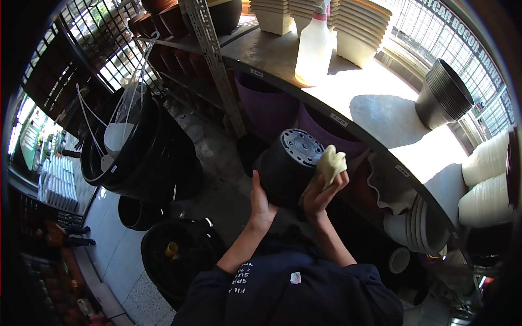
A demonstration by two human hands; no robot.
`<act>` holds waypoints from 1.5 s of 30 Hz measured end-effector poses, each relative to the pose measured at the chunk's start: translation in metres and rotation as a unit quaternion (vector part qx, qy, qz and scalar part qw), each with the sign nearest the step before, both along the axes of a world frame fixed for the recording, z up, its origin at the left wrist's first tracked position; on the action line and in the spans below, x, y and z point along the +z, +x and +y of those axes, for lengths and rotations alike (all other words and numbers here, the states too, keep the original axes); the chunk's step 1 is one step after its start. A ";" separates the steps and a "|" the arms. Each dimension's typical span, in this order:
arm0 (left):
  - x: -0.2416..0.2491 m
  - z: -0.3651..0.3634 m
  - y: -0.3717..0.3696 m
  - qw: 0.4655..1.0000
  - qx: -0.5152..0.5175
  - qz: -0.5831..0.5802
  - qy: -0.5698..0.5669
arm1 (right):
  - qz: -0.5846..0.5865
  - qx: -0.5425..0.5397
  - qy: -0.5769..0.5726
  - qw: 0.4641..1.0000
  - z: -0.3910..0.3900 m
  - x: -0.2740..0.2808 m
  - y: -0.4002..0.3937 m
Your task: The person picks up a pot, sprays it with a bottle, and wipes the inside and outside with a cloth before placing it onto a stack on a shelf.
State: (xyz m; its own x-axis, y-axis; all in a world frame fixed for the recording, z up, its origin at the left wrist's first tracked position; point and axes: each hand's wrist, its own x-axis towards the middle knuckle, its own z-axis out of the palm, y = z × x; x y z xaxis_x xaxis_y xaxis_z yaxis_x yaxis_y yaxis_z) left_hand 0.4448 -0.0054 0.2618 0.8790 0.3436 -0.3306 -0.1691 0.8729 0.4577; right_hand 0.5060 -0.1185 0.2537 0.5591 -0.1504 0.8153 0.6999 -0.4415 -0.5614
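Note:
A black plastic plant pot (280, 169) is held in front of my body, tilted with its perforated base facing up and away. My left hand (262, 202) grips the pot's left side, thumb up along the wall and the other fingers hidden behind it. In my right hand (322, 194) is a pale yellow cloth (331, 164), bunched against the pot's right side near the base rim. Beyond the pot, purple pots (329, 130) stand under the shelf.
A spray bottle (314, 54) stands on the sunlit shelf (380, 122), near stacked cream planters (361, 32) and stacked black pots (444, 95). Large black pots (157, 146) with white hanging pots inside stand at left. A black tub (190, 244) holds a small yellow pot. A person (68, 234) is far left.

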 end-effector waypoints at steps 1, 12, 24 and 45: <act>0.001 -0.001 -0.001 1.000 -0.003 -0.015 0.007 | 0.070 0.056 0.162 0.983 0.008 0.007 0.002; 0.019 0.024 -0.023 0.913 -0.054 0.046 0.402 | 0.451 0.352 0.308 0.760 -0.047 -0.023 0.043; 0.035 0.028 -0.035 0.664 -0.072 -0.098 0.738 | 0.546 0.391 -0.127 0.730 -0.049 0.029 0.045; -0.013 0.016 -0.003 0.721 0.067 0.077 0.686 | 0.215 0.106 -0.222 0.945 -0.006 0.047 -0.010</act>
State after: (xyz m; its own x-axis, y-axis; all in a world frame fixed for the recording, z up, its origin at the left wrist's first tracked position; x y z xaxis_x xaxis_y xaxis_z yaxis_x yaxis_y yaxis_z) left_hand 0.4419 0.0104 0.2493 0.7966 0.5180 0.3116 -0.0659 -0.4379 0.8966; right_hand 0.4960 -0.1247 0.3006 0.8322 0.3064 0.4621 0.5486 -0.5756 -0.6064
